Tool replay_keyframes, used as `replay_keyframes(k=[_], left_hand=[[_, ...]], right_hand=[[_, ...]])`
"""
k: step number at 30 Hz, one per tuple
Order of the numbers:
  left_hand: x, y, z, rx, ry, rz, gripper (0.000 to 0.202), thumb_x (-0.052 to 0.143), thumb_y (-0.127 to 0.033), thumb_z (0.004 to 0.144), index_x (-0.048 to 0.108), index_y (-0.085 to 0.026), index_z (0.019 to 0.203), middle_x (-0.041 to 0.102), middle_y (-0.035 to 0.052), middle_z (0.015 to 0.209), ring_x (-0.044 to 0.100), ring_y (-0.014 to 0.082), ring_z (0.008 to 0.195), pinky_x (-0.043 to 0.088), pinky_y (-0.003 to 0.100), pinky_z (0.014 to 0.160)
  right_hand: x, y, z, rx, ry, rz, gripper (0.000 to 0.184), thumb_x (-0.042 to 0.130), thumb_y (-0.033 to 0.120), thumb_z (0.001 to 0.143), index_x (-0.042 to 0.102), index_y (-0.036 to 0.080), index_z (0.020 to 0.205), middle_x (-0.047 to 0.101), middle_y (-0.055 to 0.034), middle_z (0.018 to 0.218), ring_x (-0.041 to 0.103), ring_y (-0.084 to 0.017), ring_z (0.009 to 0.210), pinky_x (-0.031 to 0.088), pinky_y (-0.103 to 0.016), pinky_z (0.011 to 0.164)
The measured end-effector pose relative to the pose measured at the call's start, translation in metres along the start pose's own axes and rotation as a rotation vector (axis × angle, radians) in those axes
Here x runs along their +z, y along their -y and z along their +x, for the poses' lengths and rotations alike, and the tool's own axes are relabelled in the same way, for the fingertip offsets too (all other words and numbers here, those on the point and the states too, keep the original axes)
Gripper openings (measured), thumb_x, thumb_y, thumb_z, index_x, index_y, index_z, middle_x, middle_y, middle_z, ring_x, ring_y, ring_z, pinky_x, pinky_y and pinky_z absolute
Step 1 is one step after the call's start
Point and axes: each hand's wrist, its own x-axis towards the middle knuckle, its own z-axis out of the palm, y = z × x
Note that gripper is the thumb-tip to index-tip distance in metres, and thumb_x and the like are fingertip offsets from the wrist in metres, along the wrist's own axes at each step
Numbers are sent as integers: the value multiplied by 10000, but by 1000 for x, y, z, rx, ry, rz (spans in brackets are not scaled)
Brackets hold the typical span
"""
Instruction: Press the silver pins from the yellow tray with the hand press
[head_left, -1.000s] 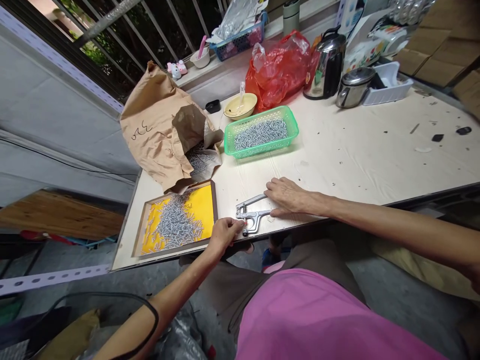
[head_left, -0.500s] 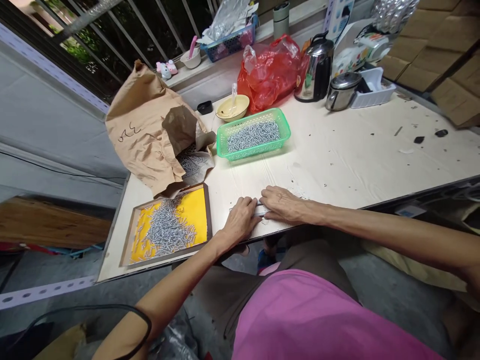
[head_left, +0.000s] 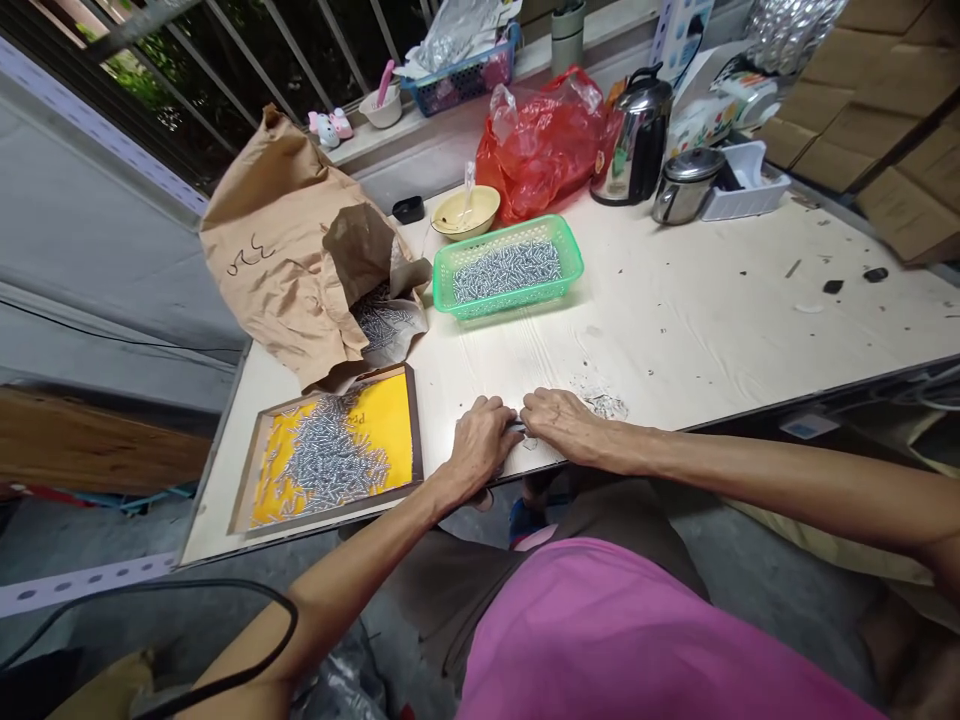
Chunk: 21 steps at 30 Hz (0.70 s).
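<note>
Close to the table's front edge, my left hand (head_left: 480,442) and my right hand (head_left: 562,425) meet over a small, pale grey flat piece (head_left: 517,427). Fingers of both hands are curled onto it from either side, covering most of it, so its kind is not clear. Left of my hands lies a shallow cardboard tray (head_left: 412,420) with a yellow bottom, bearing a heap of small silvery metal pins (head_left: 330,455). Beyond my hands stands a green plastic basket (head_left: 510,302) with more such metal pieces in it.
A large brown paper bag (head_left: 277,240) lies open at the left with metal pieces at its mouth. Behind the basket are a yellow bowl (head_left: 480,215), a red plastic bag (head_left: 544,150), a kettle (head_left: 634,140) and a metal pot (head_left: 684,190). Crumbs (head_left: 604,402) lie by my right hand.
My hands have drawn slightly closer together, and the right one sits a little lower. Less of the pale piece shows between them. The view has shifted slightly.
</note>
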Motion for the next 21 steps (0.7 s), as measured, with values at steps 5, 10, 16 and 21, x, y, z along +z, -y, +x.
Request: replay_keyframes(k=[5, 10, 16, 21], left_hand=[[1, -5, -6, -62, -61, -3, 394, 625, -309, 807, 531, -185, 1169, 572, 87, 1123, 500, 247, 1068, 460, 370, 867], [26, -29, -27, 42, -203, -71, 462, 523, -223, 876, 408, -140, 1316, 388, 164, 1432, 293, 291, 1368, 325, 468, 1078], [48, -50, -42, 118, -216, -203, 495, 496, -383, 901, 381, -184, 1339, 461, 146, 1392, 337, 276, 1357, 279, 523, 1104], [50, -50, -42, 112, -233, -246, 540, 519, -411, 882, 395, -147, 1337, 463, 168, 1379, 343, 301, 1348, 284, 522, 1100]], right_hand=[[-16, -17, 7, -8, -45, -10, 286, 643, 344, 814, 630, 108, 975, 593, -137, 992, 509, -250, 952, 388, -321, 737], [-19, -46, 23, -41, -32, 29, 240, 482, 304, 920, 639, 136, 990, 619, -110, 979, 537, -208, 899, 372, -307, 742], [-21, -52, 52, 32, -93, -63, 155, 510, 201, 882, 652, 143, 902, 631, -110, 966, 514, -235, 930, 349, -330, 741], [-29, -6, 64, -118, -62, -125, 175, 490, 170, 878, 662, 181, 908, 614, -108, 968, 486, -234, 915, 329, -344, 724]])
